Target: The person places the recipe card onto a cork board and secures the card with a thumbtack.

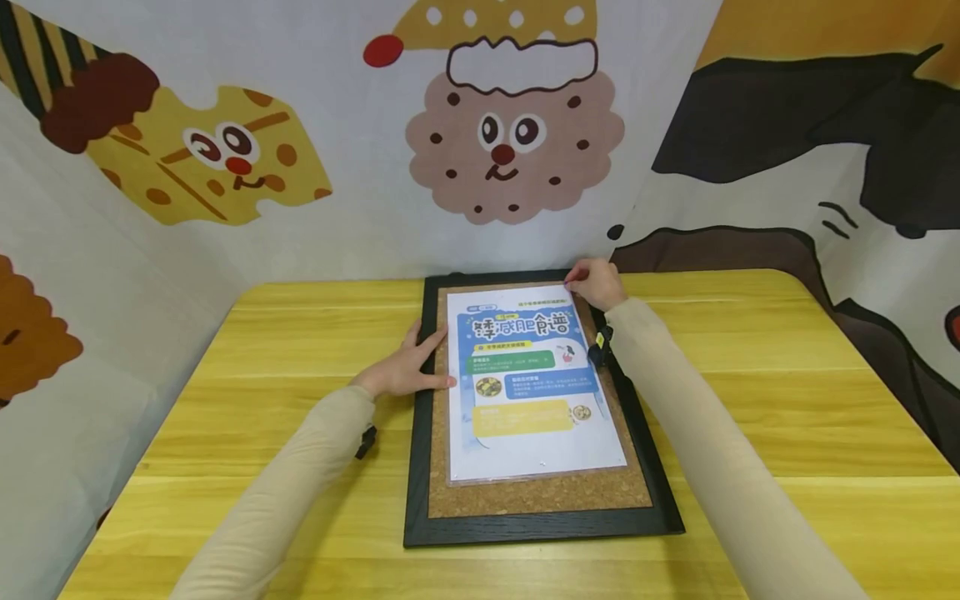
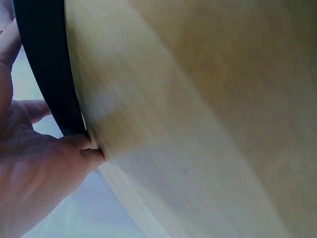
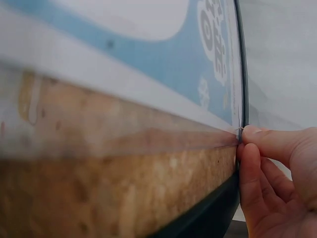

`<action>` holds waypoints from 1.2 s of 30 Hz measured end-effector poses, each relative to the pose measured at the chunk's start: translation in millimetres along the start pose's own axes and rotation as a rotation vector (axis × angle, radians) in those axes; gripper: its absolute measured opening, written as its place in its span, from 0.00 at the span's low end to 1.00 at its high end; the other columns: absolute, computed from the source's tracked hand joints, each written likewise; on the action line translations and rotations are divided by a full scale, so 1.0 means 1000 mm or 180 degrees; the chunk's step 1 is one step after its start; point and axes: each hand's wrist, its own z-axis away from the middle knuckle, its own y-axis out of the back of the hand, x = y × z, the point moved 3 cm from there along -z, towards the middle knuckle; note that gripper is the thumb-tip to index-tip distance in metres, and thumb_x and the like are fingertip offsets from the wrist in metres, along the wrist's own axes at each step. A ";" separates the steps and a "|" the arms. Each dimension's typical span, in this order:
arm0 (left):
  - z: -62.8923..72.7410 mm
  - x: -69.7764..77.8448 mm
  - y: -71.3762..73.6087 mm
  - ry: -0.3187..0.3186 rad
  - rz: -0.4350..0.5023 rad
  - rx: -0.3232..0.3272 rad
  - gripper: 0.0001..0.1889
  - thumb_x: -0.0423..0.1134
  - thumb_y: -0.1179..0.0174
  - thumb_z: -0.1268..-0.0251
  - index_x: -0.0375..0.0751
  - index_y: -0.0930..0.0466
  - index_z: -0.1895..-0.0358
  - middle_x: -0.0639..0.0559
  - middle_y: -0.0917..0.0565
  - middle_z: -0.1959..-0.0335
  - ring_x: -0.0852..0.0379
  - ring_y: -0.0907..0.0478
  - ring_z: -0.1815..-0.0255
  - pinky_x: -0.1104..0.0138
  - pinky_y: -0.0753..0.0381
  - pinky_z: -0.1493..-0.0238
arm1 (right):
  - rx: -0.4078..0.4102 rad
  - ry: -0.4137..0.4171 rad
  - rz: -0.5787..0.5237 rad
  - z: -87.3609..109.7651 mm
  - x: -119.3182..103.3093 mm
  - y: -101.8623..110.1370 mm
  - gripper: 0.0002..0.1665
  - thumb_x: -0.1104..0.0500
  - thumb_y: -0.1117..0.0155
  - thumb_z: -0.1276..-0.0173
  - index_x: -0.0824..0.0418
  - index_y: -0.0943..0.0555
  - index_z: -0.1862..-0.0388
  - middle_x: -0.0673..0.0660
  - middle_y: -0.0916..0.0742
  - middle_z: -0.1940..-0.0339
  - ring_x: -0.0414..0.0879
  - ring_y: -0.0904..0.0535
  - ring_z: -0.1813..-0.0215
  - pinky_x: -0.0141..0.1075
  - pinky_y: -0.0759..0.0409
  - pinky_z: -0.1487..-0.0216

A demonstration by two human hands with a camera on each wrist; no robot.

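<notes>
A laminated poster [image 1: 536, 383] with blue, green and yellow blocks lies on a cork board [image 1: 540, 497] in a black frame [image 1: 543, 528]. My left hand [image 1: 405, 367] rests with spread fingers across the frame's left side, fingertips at the poster's left edge. In the left wrist view, fingers of the left hand [image 2: 44, 158] touch the frame's outer edge [image 2: 49, 69]. At the poster's top right corner, my right hand [image 1: 597, 285] pinches a small pin-like thing, mostly hidden by the fingertips. Seen from the right wrist, thumb and forefinger of the right hand [image 3: 272, 168] meet at that corner.
The board lies on a yellow wood-grain table [image 1: 315, 333], its far end close to a white cloth backdrop [image 1: 360, 225] printed with cartoon biscuits and cheese. Dark bands [image 1: 600, 343] sit at both wrists.
</notes>
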 end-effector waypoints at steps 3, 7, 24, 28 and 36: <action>0.000 0.000 0.000 0.0003 -0.0001 0.0000 0.50 0.54 0.39 0.35 0.44 0.64 0.21 0.30 0.75 0.26 0.28 0.62 0.27 0.38 0.46 0.35 | -0.0016 -0.0013 -0.0029 0.000 0.000 0.001 0.04 0.66 0.36 0.33 0.67 0.17 0.62 0.63 0.16 0.61 0.53 0.21 0.62 0.42 0.22 0.59; 0.000 -0.001 0.000 0.0036 -0.0007 -0.0021 0.50 0.55 0.38 0.36 0.45 0.63 0.21 0.30 0.75 0.26 0.28 0.62 0.27 0.39 0.46 0.35 | -0.0063 -0.0031 -0.0058 0.000 0.001 0.000 0.04 0.66 0.35 0.33 0.67 0.16 0.62 0.63 0.16 0.62 0.52 0.21 0.63 0.40 0.22 0.60; -0.002 -0.001 0.001 -0.0001 -0.0005 -0.0070 0.50 0.54 0.39 0.34 0.44 0.65 0.21 0.29 0.74 0.26 0.29 0.66 0.27 0.37 0.49 0.35 | -0.0205 -0.0103 -0.0193 -0.005 0.002 0.003 0.06 0.66 0.35 0.33 0.69 0.15 0.62 0.63 0.16 0.60 0.50 0.22 0.65 0.38 0.22 0.60; -0.003 -0.001 0.000 0.0016 -0.0026 -0.0082 0.50 0.55 0.40 0.34 0.45 0.65 0.21 0.29 0.75 0.26 0.29 0.67 0.26 0.37 0.49 0.35 | -0.0228 -0.0154 -0.0170 -0.007 0.002 0.003 0.06 0.66 0.36 0.33 0.68 0.15 0.62 0.63 0.16 0.59 0.50 0.22 0.65 0.38 0.21 0.60; -0.003 -0.003 0.000 -0.0049 0.0051 -0.0119 0.50 0.54 0.40 0.34 0.44 0.66 0.22 0.29 0.76 0.27 0.29 0.69 0.27 0.35 0.51 0.35 | -0.0248 -0.0149 -0.0059 -0.008 -0.001 0.004 0.04 0.67 0.35 0.34 0.68 0.15 0.64 0.63 0.16 0.61 0.48 0.23 0.68 0.35 0.23 0.65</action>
